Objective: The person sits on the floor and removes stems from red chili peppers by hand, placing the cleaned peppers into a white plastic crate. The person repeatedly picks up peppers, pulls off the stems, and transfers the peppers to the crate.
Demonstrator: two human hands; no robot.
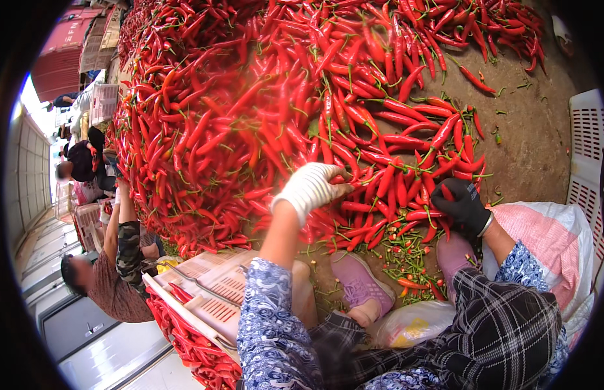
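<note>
A wide heap of red chili peppers (pixel 224 126) with green stems spreads over the ground in front of me. My left hand (pixel 314 187), in a white ribbed glove with bare fingertips, reaches over the near side of the heap. Its thumb and fingertips are at the peppers there; whether they grip one is unclear. In a black glove, my right hand (pixel 460 204) is curled around a red chili pepper (pixel 447 193) at the heap's right edge. Between my shoes, cut green stems (pixel 404 253) litter the ground, with an orange-red pepper (pixel 412 283) among them.
A plastic crate (pixel 219 287) with red peppers behind it stands at my left. To my right are a pink-and-white woven sack (pixel 541 243) and a white slotted crate (pixel 587 126). One person (pixel 107 287) sits close on the left, with others farther back. A plastic bag (pixel 411 321) lies beneath me.
</note>
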